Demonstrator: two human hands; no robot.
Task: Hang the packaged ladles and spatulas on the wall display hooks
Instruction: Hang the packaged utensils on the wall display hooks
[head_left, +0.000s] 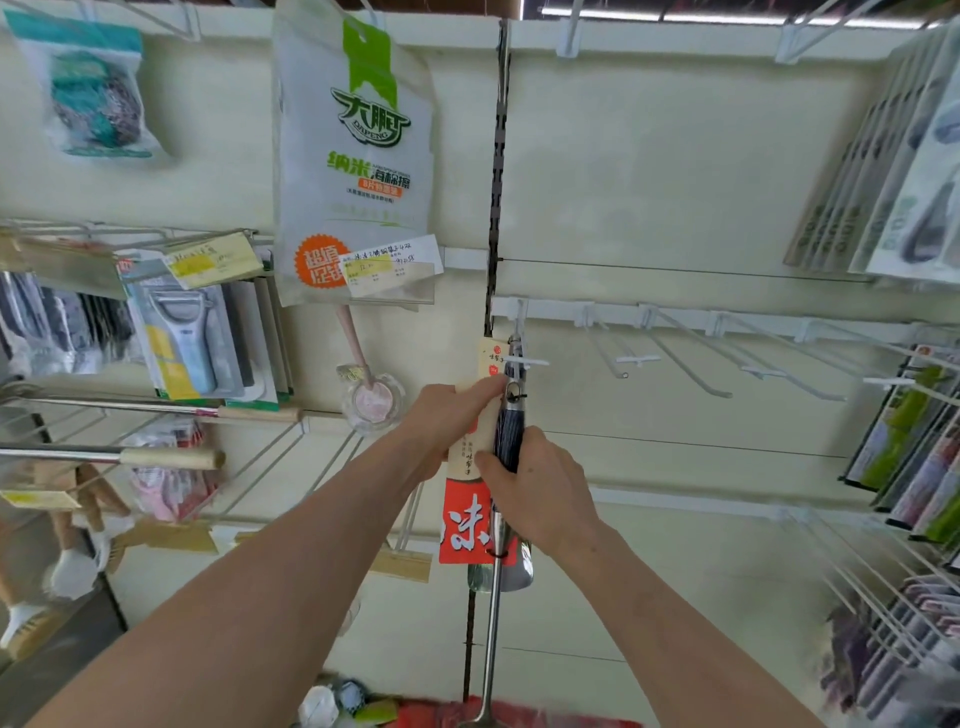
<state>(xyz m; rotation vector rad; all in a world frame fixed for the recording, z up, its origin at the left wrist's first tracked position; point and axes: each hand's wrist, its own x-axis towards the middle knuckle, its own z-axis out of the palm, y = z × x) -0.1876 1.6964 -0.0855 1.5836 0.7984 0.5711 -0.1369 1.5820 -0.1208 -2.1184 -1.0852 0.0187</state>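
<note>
Head view: left hand (457, 415) pinches the cream top of the backing card (470, 525). Right hand (540, 488) is wrapped round the dark handle of the packaged utensil (508, 441), thumb on the card. The handle top sits right at the white wall hook (519, 332); can't tell if it's threaded on. Steel shaft hangs straight down. Bare hooks (675, 358) to the right, sponge pack (358, 156) upper left.
</note>
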